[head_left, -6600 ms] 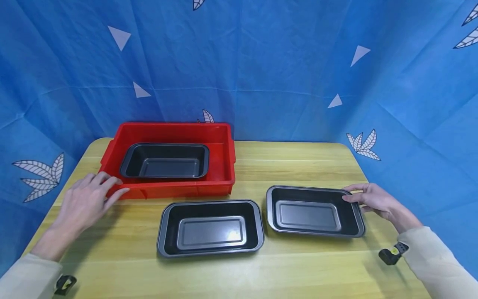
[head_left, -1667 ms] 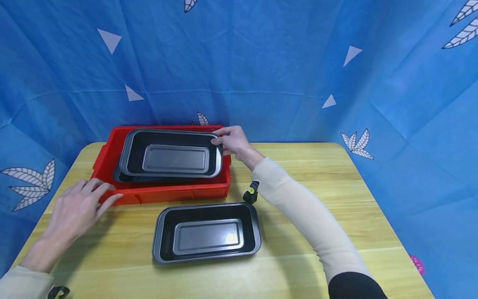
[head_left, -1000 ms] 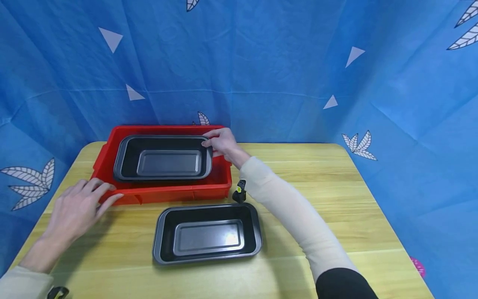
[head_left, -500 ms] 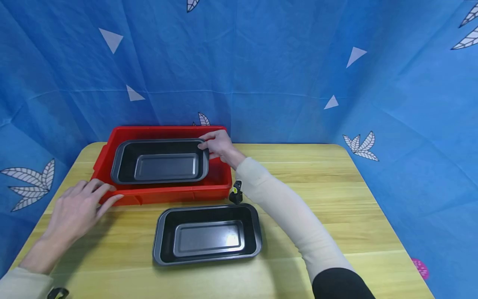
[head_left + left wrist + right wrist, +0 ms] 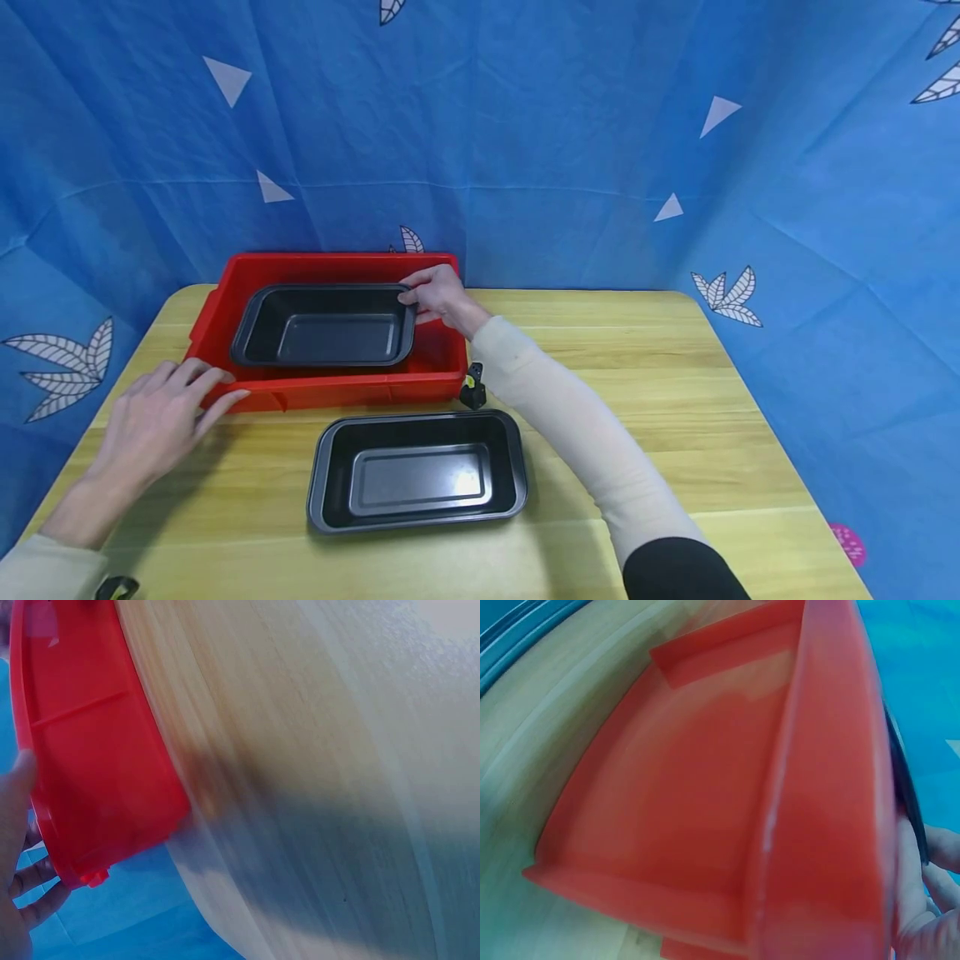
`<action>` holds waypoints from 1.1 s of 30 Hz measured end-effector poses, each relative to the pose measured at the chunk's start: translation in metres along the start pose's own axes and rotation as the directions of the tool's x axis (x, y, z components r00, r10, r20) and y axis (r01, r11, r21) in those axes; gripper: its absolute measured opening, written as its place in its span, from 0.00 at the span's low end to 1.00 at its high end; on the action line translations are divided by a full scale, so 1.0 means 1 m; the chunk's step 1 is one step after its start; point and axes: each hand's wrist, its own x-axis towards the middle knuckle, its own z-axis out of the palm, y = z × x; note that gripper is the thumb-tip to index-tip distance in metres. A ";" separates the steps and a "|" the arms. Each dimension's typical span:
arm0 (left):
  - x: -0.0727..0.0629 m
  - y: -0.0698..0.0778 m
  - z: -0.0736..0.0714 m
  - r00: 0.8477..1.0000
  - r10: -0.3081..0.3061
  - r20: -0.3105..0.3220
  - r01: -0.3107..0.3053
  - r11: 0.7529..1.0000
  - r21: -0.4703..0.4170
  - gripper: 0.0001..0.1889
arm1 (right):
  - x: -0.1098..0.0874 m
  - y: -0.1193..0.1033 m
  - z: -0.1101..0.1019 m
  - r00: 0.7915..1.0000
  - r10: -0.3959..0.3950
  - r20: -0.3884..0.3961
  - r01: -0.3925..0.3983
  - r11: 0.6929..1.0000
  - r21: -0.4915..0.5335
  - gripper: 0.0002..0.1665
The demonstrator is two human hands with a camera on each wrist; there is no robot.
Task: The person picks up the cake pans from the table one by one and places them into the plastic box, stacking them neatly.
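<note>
Left hand (image 5: 153,417): I grip the bin (image 5: 337,390) at its near left corner, thumb and fingers around the rim, probably to stop it sliding.
Right hand (image 5: 438,296): I pinch the pan (image 5: 337,337) by its right end; the rim likely gives the surest hold.
Pan: inside the bin, opening up, nearer the left wall, which leaves my fingers room. Whether it touches the floor, I cannot tell.
Near pan (image 5: 420,479): on the table (image 5: 637,375), before the bin, untouched.

Beside red plastic (image 5: 667,802), fingers (image 5: 943,849) pinch a dark rim (image 5: 906,776).
</note>
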 end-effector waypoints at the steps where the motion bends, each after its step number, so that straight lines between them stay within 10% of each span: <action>1: 0.000 0.000 0.000 1.000 0.001 0.000 -0.001 1.000 -0.001 0.52 | 0.000 0.000 0.000 1.000 0.000 0.005 0.000 1.000 -0.003 0.20; 33: 0.000 -0.002 -0.003 1.000 0.011 0.016 -0.010 1.000 -0.011 0.45 | 0.010 -0.004 -0.007 0.998 0.056 0.031 -0.055 0.998 -0.035 0.24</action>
